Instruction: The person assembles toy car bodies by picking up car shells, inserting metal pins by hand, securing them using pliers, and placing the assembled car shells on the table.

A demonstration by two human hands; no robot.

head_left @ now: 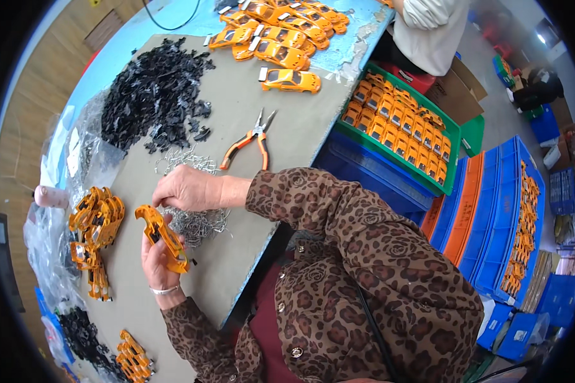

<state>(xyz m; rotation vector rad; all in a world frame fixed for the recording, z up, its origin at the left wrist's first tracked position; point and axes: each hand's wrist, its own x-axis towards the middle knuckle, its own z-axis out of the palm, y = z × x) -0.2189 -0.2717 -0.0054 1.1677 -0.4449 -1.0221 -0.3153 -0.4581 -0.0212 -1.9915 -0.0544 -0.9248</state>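
My left hand (158, 263) holds an orange toy car body shell (161, 237), with its hollow inside turned up and black parts showing in it. Just above the shell's end, my right hand (186, 187) is closed with thumb and fingertips pressed together; whatever is between them is hidden. Beneath and beside the right hand spreads a loose heap of thin silvery metal pieces (201, 225). A pair of pliers (260, 133) with orange and black handles lies beyond that hand, jaws a little apart.
A heap of small black plastic parts (153, 92) lies on the grey mat. Orange car bodies (287, 38) cluster at the far end, and stacked shells (97, 220) stand at left. Green crates (450, 172) and blue crates (485, 217) line the right. Another person's white sleeve (421, 13) shows above.
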